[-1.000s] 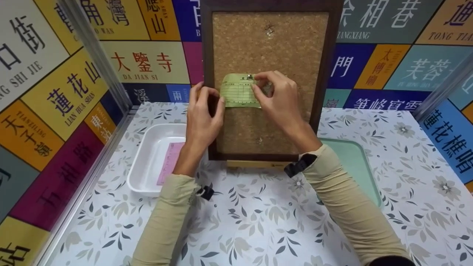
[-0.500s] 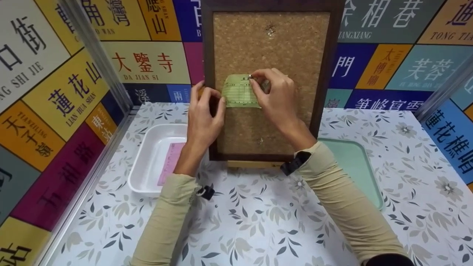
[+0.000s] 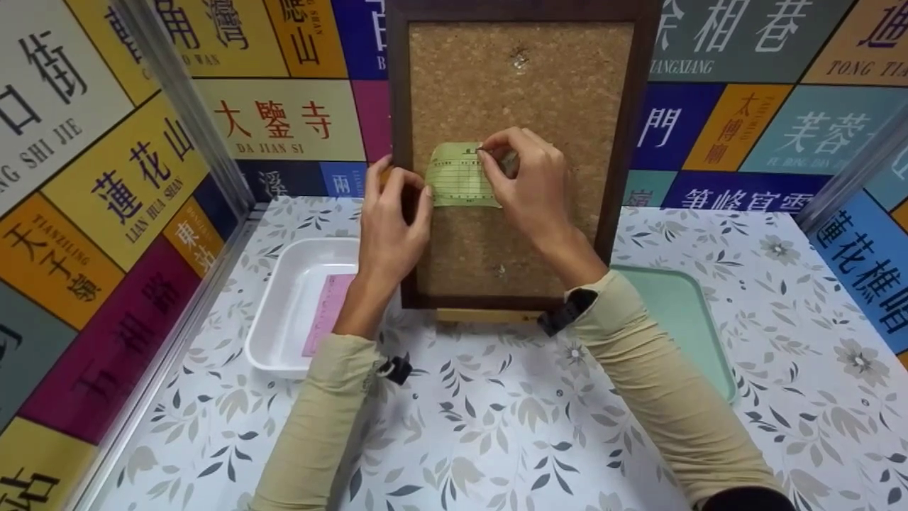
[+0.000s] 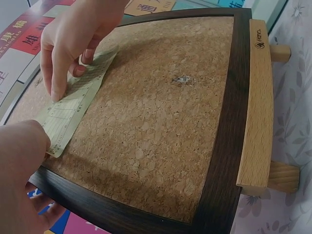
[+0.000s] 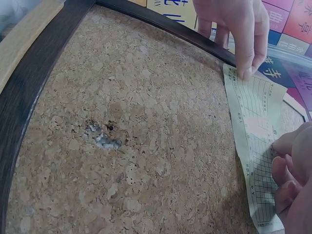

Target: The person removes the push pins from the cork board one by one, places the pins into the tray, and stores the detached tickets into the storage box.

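A pale green printed slip point(image 3: 457, 177) lies sideways against the upright corkboard point(image 3: 521, 241), its surface slightly bowed. My left hand point(image 3: 390, 223) holds the board's left side, the thumb on the slip's left end and the fingers reaching behind the dark frame, as the right wrist view shows. My right hand point(image 3: 535, 181) pinches a small pushpin point(image 3: 482, 148) at the slip's upper edge with thumb and index finger. The pin is mostly hidden by the fingertips. In the left wrist view the slip point(image 4: 73, 105) stretches between both hands.
A white tray point(image 3: 266, 341) with a pink slip point(image 3: 326, 312) stands at the left, partly behind my left arm. A green tray point(image 3: 681, 312) lies at the right behind my right forearm. A wooden stand point(image 4: 256, 107) supports the board. Worn spots point(image 5: 102, 136) mark the cork.
My right fingertips have moved slightly left and up onto the pushpin, whose shiny head showed more plainly earlier. The left hand and the slip stay nearly where they were.
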The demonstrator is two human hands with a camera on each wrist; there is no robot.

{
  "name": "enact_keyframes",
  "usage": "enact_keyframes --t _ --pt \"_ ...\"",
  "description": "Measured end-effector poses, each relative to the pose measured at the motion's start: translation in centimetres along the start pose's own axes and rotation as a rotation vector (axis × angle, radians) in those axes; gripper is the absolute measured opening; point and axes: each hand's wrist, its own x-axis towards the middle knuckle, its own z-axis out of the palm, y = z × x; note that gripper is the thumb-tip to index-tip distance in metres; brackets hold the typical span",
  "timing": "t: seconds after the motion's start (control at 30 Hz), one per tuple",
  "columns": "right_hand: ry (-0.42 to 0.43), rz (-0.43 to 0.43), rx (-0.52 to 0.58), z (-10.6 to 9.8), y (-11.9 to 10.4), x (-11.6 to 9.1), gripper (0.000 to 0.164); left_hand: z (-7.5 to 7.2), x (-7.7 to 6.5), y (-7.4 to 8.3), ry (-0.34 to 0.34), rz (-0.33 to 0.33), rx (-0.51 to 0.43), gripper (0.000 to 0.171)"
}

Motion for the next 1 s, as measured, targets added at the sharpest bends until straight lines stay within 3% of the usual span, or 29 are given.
enact_keyframes --t 1.0 --pt "-0.048 0.007 0.019 0.01 -0.22 -0.43 0.012 -0.02 -0.13 -0.01 -0.016 -0.031 -0.003 0.020"
